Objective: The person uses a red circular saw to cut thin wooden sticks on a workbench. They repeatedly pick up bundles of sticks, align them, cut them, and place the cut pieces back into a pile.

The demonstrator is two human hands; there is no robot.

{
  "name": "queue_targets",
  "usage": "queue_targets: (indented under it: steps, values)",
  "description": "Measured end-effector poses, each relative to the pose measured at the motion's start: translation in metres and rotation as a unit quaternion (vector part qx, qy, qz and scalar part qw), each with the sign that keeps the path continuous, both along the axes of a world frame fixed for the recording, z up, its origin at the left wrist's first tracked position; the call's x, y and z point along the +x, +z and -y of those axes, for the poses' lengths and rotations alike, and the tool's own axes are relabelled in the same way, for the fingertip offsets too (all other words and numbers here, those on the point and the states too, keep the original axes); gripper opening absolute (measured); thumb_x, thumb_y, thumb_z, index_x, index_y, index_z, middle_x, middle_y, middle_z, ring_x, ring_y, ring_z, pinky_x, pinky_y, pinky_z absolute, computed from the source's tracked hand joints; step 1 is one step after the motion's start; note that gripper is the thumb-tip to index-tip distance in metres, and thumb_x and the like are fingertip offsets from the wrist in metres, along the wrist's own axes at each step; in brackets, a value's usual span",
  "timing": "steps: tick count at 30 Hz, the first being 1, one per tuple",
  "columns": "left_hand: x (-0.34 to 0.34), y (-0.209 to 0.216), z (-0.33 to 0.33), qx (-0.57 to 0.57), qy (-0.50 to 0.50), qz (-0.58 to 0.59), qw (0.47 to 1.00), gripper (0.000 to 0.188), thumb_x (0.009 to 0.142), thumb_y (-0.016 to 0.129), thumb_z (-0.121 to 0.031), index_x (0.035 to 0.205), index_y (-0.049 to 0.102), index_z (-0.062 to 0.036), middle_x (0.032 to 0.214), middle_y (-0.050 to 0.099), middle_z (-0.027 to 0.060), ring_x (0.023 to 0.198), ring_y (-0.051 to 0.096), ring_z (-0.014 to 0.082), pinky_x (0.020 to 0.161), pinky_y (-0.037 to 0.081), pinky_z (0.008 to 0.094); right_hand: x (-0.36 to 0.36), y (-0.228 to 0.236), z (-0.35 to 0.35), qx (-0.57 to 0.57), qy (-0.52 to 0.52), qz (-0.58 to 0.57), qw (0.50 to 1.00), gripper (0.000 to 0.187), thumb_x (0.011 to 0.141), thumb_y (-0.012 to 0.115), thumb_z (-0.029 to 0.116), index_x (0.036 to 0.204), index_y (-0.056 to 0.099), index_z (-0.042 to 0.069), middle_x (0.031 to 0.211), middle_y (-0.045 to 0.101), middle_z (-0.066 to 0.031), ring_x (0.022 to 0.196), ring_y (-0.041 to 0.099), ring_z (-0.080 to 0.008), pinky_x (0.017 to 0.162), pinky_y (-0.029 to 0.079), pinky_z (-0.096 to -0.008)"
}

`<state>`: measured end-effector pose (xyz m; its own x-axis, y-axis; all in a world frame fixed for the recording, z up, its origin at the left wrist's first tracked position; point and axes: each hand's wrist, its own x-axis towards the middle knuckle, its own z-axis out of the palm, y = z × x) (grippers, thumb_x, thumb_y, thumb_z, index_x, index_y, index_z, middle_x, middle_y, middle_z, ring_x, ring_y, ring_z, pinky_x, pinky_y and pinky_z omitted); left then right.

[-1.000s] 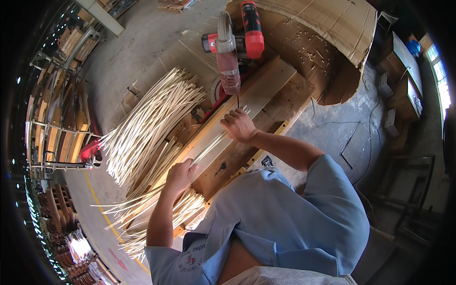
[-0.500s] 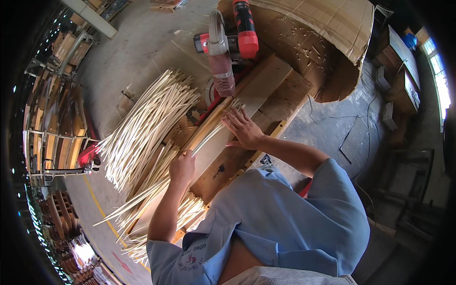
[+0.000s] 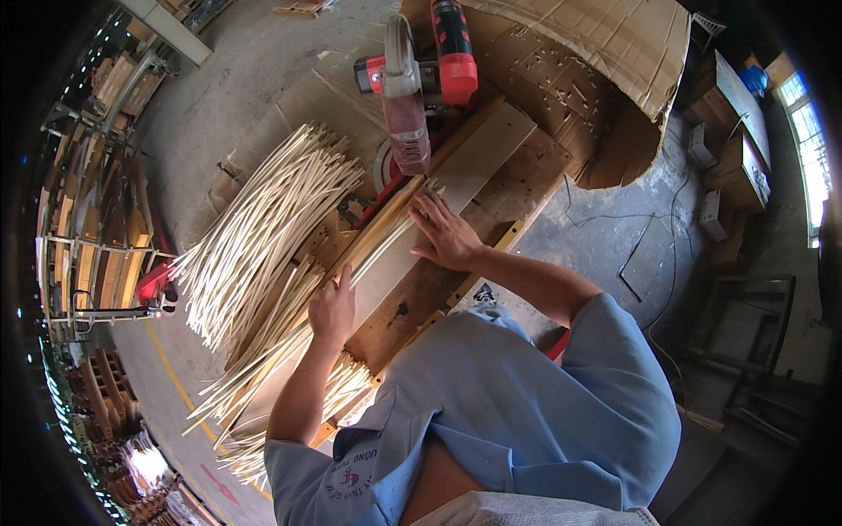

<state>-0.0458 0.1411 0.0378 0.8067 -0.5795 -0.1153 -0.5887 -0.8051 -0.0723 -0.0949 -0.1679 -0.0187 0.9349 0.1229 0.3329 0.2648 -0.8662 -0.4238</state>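
Observation:
A small bundle of thin pale wooden strips (image 3: 386,248) lies slantwise along a smooth grey board (image 3: 491,153), against a wooden rail. My left hand (image 3: 333,309) is closed around the bundle farther down, its index finger stretched along the strips. Near the far ends, my right hand (image 3: 450,238) lies flat, its spread fingertips touching the strips and the rest over the board. Just beyond those fingertips stands a red and black miter saw (image 3: 408,131), its guard covering the blade. Whether the strips' tips reach under the guard is hard to tell.
A big heap of pale strips (image 3: 263,232) lies left of the rail, with more strips (image 3: 351,381) below my left forearm. An open cardboard box (image 3: 605,105) with offcuts stands behind the saw. Cables (image 3: 675,237) cross the floor at right; loaded racks (image 3: 101,237) stand at left.
My left hand has shifted slightly, and its index finger now points out along the strips. My right hand stays near the strip ends, fingers a little lower. The view has moved slightly.

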Motion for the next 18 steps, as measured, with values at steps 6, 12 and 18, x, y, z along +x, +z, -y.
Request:
queue_targets:
  steps: [6,12,18]
  values:
    - [-0.003,-0.006,-0.007,-0.032,-0.016,0.046,0.998,0.068,0.094,0.072,-0.022,0.157,0.045,-0.028,0.092,0.065,0.0129,0.077,0.07,0.0328,0.068,0.057,0.0465,-0.01,0.01,-0.008,-0.052,-0.035,-0.04,0.997,0.091,0.09,0.071,0.057,0.158,0.04,0.007,0.165,0.028,-0.0211,0.156,0.021,-0.0431,0.128,0.02,-0.0585]
    - [0.002,-0.013,-0.005,-0.056,-0.016,0.069,0.996,0.074,0.088,0.078,-0.021,0.155,0.049,-0.0354,0.091,0.062,0.0086,0.078,0.069,0.0311,0.066,0.057,0.0466,0.001,0.005,0.001,-0.01,-0.003,-0.029,1.0,0.093,0.089,0.071,0.06,0.159,0.039,0.009,0.166,0.028,-0.0184,0.157,0.021,-0.0419,0.129,0.017,-0.0599]
    - [0.001,-0.019,-0.013,-0.081,-0.039,0.088,0.992,0.073,0.088,0.079,-0.023,0.154,0.05,-0.0355,0.089,0.058,0.0076,0.077,0.068,0.029,0.065,0.056,0.0451,-0.006,0.011,-0.003,-0.096,-0.028,-0.061,0.993,0.092,0.089,0.069,0.061,0.159,0.039,0.009,0.165,0.031,-0.0176,0.157,0.021,-0.0374,0.128,0.018,-0.06]
